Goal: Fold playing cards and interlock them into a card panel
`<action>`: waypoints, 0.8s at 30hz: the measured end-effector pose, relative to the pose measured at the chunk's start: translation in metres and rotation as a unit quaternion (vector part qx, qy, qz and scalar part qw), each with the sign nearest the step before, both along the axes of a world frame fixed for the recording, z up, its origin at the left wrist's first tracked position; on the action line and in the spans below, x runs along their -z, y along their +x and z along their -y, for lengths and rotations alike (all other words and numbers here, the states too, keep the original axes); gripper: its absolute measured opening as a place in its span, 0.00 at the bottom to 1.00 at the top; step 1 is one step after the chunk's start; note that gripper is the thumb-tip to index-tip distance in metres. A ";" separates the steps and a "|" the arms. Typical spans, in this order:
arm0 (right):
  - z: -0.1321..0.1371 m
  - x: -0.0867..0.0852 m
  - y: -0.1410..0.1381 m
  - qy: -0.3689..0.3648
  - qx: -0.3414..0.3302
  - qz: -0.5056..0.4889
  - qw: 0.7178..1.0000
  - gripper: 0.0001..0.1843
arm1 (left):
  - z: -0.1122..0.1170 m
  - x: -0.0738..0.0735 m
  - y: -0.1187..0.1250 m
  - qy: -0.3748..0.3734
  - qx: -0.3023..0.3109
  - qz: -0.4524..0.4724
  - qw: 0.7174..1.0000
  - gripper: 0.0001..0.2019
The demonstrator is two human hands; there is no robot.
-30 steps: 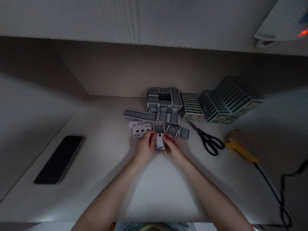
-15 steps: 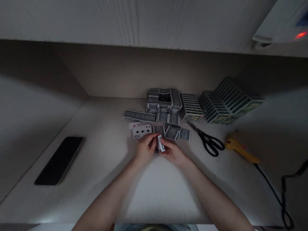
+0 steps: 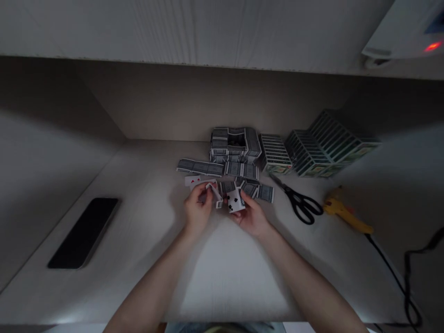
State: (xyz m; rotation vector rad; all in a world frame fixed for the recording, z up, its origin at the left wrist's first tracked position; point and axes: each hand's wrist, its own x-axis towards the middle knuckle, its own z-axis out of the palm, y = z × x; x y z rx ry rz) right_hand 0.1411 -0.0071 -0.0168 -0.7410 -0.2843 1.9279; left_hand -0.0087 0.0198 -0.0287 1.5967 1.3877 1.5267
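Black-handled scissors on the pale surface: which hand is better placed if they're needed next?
Probably the right hand: it's nearer the black-handled scissors. It holds a white playing card with black symbols, though. The left hand is farther away, holding a folded white card.

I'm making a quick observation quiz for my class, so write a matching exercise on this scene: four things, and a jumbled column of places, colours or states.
Things
1. phone
2. scissors
3. glue gun
4. right hand

Places, colours or states
A. mostly yellow
B. holding a white card with black pips
C. lying flat, to the left of both hands
D. black-handled, lying between the right hand and the yellow tool

Right pairs
1-C, 2-D, 3-A, 4-B
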 end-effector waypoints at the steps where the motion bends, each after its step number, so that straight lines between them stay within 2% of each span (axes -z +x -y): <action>1: 0.001 -0.001 0.002 0.016 -0.014 0.000 1.000 0.14 | -0.001 0.000 -0.001 -0.005 -0.003 -0.001 1.000 0.09; 7: 0.005 -0.005 0.010 0.105 -0.138 -0.015 0.985 0.24 | 0.002 -0.003 0.003 -0.043 -0.001 -0.029 0.999 0.07; 10: 0.007 -0.005 0.010 0.131 -0.162 0.004 0.978 0.27 | 0.004 -0.006 0.005 -0.024 -0.013 -0.013 1.000 0.10; 13: 0.009 -0.005 0.008 0.153 -0.147 0.026 0.977 0.27 | 0.003 -0.005 0.004 -0.022 -0.003 -0.018 1.000 0.14; 17: 0.009 -0.007 0.009 0.155 -0.111 0.032 0.981 0.24 | 0.002 -0.002 0.001 -0.028 0.002 -0.020 0.999 0.13; 20: 0.006 -0.008 0.011 0.141 -0.064 0.035 0.987 0.23 | 0.003 -0.002 0.002 -0.021 0.003 0.005 1.000 0.13; 24: 0.001 -0.007 0.013 0.123 -0.013 0.074 0.989 0.23 | 0.006 -0.002 0.007 -0.037 0.041 0.053 0.997 0.15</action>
